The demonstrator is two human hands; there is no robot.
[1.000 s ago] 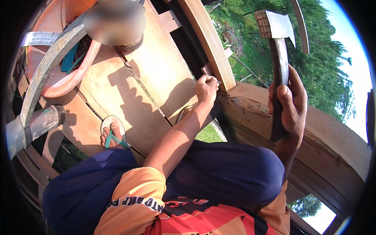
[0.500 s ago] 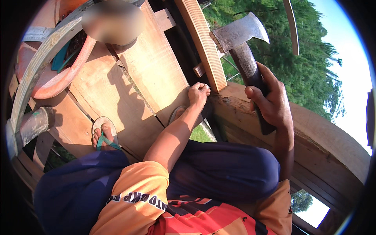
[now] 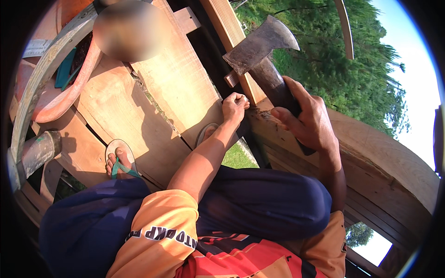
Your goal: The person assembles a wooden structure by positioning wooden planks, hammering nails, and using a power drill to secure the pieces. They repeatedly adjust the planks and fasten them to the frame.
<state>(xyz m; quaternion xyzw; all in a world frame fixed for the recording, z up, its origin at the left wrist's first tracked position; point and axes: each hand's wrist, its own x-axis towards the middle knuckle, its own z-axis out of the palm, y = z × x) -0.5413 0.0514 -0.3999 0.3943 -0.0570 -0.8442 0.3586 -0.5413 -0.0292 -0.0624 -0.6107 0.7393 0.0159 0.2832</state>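
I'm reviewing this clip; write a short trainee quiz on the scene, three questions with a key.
1. Multiple choice: What does the right hand hold?
a) yellow plastic handsaw
b) dark-handled, grey-metal hatchet
c) black rubber mallet
2. True or false: The left hand, near the foot of the pale, ribbed wooden post, lies flat with fingers spread.
3. Fill in: The left foot's pale flat sandal has ____ straps.

Key: 1. b; 2. false, it is curled closed; 3. teal.
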